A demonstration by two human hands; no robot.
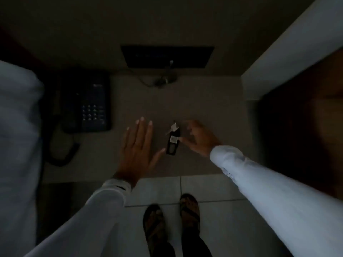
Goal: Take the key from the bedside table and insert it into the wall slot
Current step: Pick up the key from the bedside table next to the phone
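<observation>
The key [173,140], a small metal key on a dark oblong fob with a pale label, lies on the bedside table [204,108] near its middle. My left hand [138,145] rests flat on the table just left of the fob, fingers spread, thumb tip close to the fob's lower end. My right hand [200,138] hovers just right of the fob, blurred, fingers apart, thumb almost touching the fob's side. Neither hand holds anything. No wall slot can be made out in this dim view.
A dark telephone [89,104] with a coiled cord sits at the table's left. A dark wall panel [167,56] with a cable hangs behind the table. White bedding [16,127] is at the left, a pale wall edge [278,62] at the right, tiled floor and my sandalled feet below.
</observation>
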